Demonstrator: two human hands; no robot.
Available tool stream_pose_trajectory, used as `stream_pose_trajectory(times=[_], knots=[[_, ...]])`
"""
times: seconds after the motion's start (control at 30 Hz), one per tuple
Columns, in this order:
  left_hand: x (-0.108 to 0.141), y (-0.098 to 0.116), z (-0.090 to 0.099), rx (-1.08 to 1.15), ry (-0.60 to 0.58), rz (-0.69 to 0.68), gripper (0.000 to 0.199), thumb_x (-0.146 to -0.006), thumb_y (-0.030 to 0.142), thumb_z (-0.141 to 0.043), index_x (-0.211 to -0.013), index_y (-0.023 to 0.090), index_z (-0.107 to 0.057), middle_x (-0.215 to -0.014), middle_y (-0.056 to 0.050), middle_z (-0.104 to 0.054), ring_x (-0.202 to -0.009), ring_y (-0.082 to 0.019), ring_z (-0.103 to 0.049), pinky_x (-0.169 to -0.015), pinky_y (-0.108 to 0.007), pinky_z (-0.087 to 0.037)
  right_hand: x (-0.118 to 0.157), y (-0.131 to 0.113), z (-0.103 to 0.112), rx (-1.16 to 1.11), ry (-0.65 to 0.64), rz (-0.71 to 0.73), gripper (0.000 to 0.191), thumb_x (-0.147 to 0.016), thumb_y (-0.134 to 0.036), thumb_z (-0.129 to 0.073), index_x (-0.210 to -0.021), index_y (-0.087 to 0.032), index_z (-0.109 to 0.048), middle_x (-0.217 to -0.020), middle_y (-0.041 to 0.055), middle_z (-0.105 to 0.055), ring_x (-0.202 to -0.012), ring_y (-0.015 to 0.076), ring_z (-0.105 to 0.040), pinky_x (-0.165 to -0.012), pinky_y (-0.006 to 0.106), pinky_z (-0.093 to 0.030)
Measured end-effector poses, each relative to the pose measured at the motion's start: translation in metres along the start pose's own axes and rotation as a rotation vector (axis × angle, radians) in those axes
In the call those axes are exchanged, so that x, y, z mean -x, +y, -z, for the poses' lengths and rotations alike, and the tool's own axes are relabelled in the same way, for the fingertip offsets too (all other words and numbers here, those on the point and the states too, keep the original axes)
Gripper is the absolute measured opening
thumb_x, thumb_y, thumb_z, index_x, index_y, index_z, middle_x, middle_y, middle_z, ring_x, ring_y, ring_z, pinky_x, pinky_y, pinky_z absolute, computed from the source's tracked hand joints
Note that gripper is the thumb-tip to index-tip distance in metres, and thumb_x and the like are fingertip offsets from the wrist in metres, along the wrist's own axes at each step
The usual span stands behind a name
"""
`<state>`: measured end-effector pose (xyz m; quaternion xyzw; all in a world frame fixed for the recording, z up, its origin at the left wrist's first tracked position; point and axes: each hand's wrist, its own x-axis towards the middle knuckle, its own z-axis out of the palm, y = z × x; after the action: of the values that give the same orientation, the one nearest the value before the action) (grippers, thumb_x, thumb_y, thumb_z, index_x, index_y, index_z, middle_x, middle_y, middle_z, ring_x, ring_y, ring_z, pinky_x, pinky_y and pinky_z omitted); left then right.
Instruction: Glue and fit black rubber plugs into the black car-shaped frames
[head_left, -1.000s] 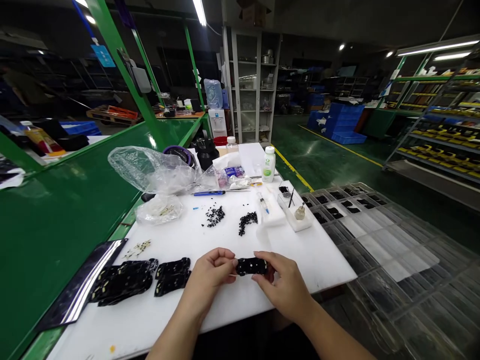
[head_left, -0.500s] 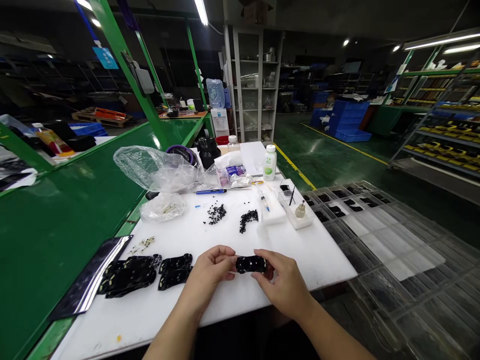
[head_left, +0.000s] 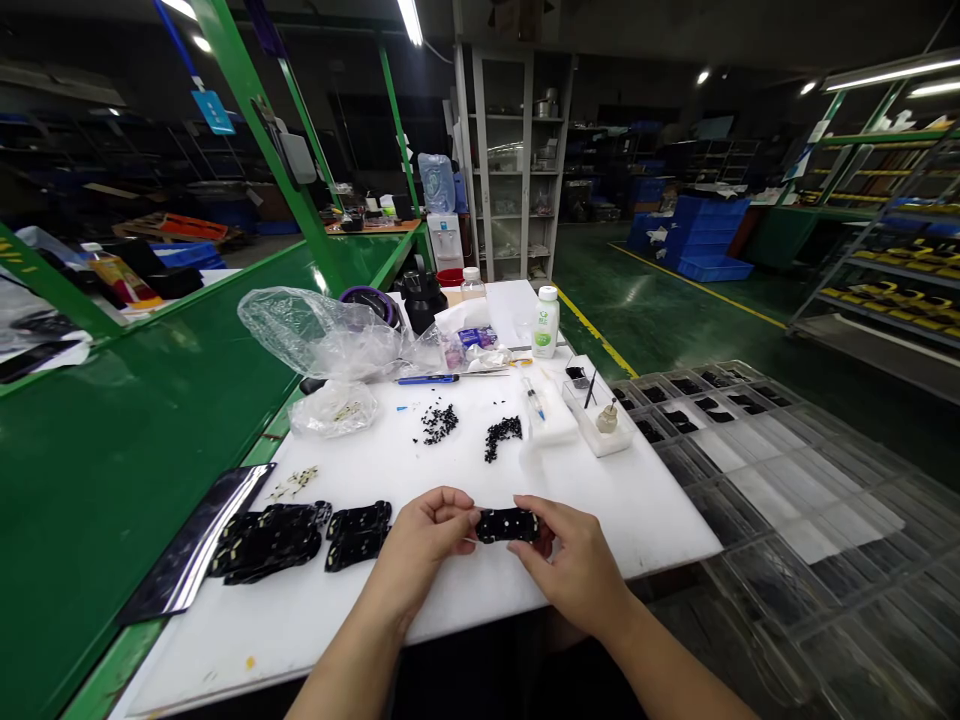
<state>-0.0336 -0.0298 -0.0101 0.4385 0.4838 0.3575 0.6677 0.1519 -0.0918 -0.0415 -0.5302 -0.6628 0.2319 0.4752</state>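
Note:
A small black part (head_left: 507, 525) is held level above the near edge of the white work surface (head_left: 420, 605). My right hand (head_left: 574, 560) grips its right end between thumb and fingers. At its left end, the thumb and index finger of my left hand (head_left: 427, 545) are pinched together; whether they grip the part itself or something tiny at it is hidden. Similar black parts lie to the left, in a large stack (head_left: 270, 540) and a smaller group (head_left: 358, 535). Beyond my hands are two piles of tiny black pieces (head_left: 439, 424) (head_left: 502, 437).
Pale small pieces (head_left: 295, 483) lie at left, near a clear plastic bag (head_left: 334, 410). Farther back are a blue pen-like tool (head_left: 427, 379), a syringe (head_left: 534, 400) and a white bottle (head_left: 545, 322). A clear tray (head_left: 600, 420) holds a small jar. Compartment trays (head_left: 795, 480) stand at right.
The whole view has shifted slightly. My left fingertips have moved a little closer onto the left end of the black part, which my right hand still holds.

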Motion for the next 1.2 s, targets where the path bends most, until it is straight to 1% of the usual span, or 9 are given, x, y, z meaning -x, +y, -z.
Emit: stream_pose_trajectory(times=[0.4,0.6,0.7,0.77,0.83,0.9,0.93,1.07,1.2], knots=[[0.002,0.000,-0.002,-0.067,0.024,-0.057,0.025,-0.065,0.031,-0.081,-0.078,0.017,-0.064,-0.065,0.000,-0.067,-0.060,-0.012,-0.056,-0.053,-0.021,-0.040,0.000,-0.002,0.001,-0.008,0.007,0.022,0.031,-0.079,-0.018,-0.066,-0.110,-0.022,-0.063,-0.086,0.0020,-0.067,-0.063,0.0148,-0.058,-0.062,0.029,-0.051],[0.001,0.000,0.004,-0.012,-0.046,-0.052,0.024,-0.066,0.028,-0.081,-0.078,0.016,-0.063,-0.060,0.002,-0.063,-0.054,-0.009,-0.052,-0.053,-0.020,-0.038,0.002,-0.004,-0.002,0.018,-0.007,0.023,0.031,-0.079,-0.020,-0.066,-0.109,-0.023,-0.063,-0.081,0.0004,-0.065,-0.063,0.0150,-0.057,-0.064,0.028,-0.049],[0.000,-0.004,0.007,0.055,-0.047,-0.065,0.026,-0.065,0.027,-0.082,-0.077,0.016,-0.062,-0.058,0.003,-0.062,-0.053,-0.008,-0.050,-0.055,-0.020,-0.039,0.004,-0.007,0.002,0.085,-0.014,0.102,0.045,-0.077,-0.026,-0.070,-0.120,-0.022,-0.058,-0.086,0.0030,-0.063,-0.073,0.0186,-0.058,-0.071,0.033,-0.050],[0.000,-0.005,0.007,0.058,-0.036,-0.072,0.026,-0.066,0.027,-0.082,-0.078,0.016,-0.062,-0.057,0.003,-0.061,-0.053,-0.008,-0.051,-0.056,-0.020,-0.039,0.000,-0.006,0.016,0.119,0.074,0.168,0.055,-0.078,-0.035,-0.071,-0.127,-0.020,-0.053,-0.087,0.0040,-0.059,-0.078,0.0201,-0.056,-0.073,0.035,-0.049],[0.001,-0.005,0.005,0.021,-0.030,-0.077,0.026,-0.067,0.027,-0.081,-0.079,0.016,-0.061,-0.058,0.004,-0.061,-0.053,-0.008,-0.051,-0.057,-0.020,-0.040,-0.012,-0.001,0.043,0.139,0.293,0.163,0.046,-0.084,-0.040,-0.064,-0.123,-0.018,-0.055,-0.082,0.0024,-0.054,-0.075,0.0187,-0.053,-0.069,0.032,-0.047],[0.003,-0.003,0.002,-0.038,-0.020,-0.081,0.025,-0.068,0.027,-0.080,-0.079,0.016,-0.060,-0.059,0.003,-0.062,-0.054,-0.009,-0.052,-0.057,-0.021,-0.041,-0.032,0.008,0.076,0.198,0.568,0.026,0.031,-0.089,-0.039,-0.056,-0.110,-0.017,-0.062,-0.077,0.0013,-0.052,-0.070,0.0169,-0.051,-0.065,0.030,-0.046],[0.004,-0.002,0.000,-0.064,-0.014,-0.081,0.024,-0.068,0.027,-0.079,-0.079,0.016,-0.060,-0.059,0.003,-0.062,-0.055,-0.009,-0.053,-0.058,-0.021,-0.041,-0.044,0.013,0.091,0.256,0.600,-0.074,0.033,-0.088,-0.042,-0.056,-0.107,-0.016,-0.063,-0.078,0.0018,-0.054,-0.069,0.0165,-0.052,-0.063,0.030,-0.045],[0.007,0.004,-0.006,-0.109,0.011,-0.047,0.024,-0.067,0.028,-0.077,-0.076,0.017,-0.059,-0.055,0.005,-0.059,-0.054,-0.010,-0.053,-0.058,-0.021,-0.042,-0.083,0.032,0.129,0.327,0.333,-0.177,0.032,-0.075,-0.040,-0.069,-0.097,-0.016,-0.070,-0.076,0.0023,-0.064,-0.065,0.0169,-0.056,-0.060,0.028,-0.043],[0.006,0.006,-0.009,-0.144,0.030,-0.023,0.024,-0.066,0.029,-0.077,-0.075,0.017,-0.058,-0.055,0.005,-0.058,-0.055,-0.011,-0.053,-0.057,-0.022,-0.043,-0.096,0.042,0.127,0.325,0.283,-0.137,0.023,-0.077,-0.039,-0.066,-0.080,-0.018,-0.073,-0.076,0.0033,-0.068,-0.067,0.0173,-0.059,-0.062,0.028,-0.042]])
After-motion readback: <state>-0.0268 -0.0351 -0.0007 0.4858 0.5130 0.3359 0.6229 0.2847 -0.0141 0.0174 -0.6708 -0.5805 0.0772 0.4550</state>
